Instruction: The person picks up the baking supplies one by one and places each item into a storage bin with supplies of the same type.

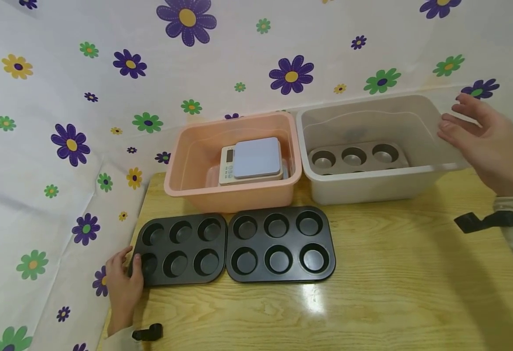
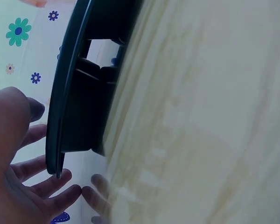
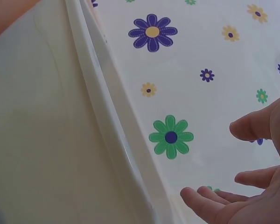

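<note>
On the wooden table [image 1: 392,278] stood the white bin [image 1: 370,190] and peach bin [image 1: 238,199], set back, I'd guess, to give the left tray [image 1: 192,246] and right tray [image 1: 261,242] room. The white bin held a brown tray [image 1: 369,156], the peach one a scale [image 1: 256,158]. Near the white bin hung the right hand [image 1: 486,141], fingers spread, empty; the left hand [image 1: 124,282], fingers apart, flanked the left tray's outer edge, perhaps to steady it.
</note>
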The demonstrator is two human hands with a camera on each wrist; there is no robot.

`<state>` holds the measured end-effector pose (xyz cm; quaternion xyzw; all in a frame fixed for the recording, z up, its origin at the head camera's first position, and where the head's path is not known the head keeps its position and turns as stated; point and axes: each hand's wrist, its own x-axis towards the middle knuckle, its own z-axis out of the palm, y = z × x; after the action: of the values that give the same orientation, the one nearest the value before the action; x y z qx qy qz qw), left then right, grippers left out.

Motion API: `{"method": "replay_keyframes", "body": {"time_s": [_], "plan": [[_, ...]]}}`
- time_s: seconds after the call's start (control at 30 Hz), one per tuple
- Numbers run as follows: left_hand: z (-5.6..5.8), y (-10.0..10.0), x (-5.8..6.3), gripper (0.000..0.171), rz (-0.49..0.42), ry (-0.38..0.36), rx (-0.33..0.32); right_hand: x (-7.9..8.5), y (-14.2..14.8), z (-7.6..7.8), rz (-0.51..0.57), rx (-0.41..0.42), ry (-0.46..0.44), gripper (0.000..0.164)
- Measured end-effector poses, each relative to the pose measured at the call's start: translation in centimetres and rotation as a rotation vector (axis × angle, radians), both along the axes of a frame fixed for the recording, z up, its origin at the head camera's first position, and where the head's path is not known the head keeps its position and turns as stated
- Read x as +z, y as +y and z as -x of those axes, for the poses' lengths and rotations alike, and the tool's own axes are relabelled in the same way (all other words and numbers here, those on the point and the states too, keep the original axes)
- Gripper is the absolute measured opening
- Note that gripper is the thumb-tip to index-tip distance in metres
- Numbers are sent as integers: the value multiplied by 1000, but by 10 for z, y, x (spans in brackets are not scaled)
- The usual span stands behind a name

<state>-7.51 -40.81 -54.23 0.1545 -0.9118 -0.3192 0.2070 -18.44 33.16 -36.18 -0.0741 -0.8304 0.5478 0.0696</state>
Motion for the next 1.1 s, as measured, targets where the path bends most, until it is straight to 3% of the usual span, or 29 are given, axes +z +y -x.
{"method": "replay_keyframes", "body": {"time_s": [0.13,0.5,0.93,1.1], "plan": [[-1,-6,-3,40,1,-13,4,0,8,-6,-43,-31,-21,72],[-4,-1,6,45,-42,-141,2,-12,29,-15,-147,-154,-102,70],[-5,-2,3,44,-56,-173,-3,-40,34,-26,-150,-153,-175,60],[-5,-2,2,43,-53,-164,-14,-58,33,-29,-140,-117,-119,58]]}}
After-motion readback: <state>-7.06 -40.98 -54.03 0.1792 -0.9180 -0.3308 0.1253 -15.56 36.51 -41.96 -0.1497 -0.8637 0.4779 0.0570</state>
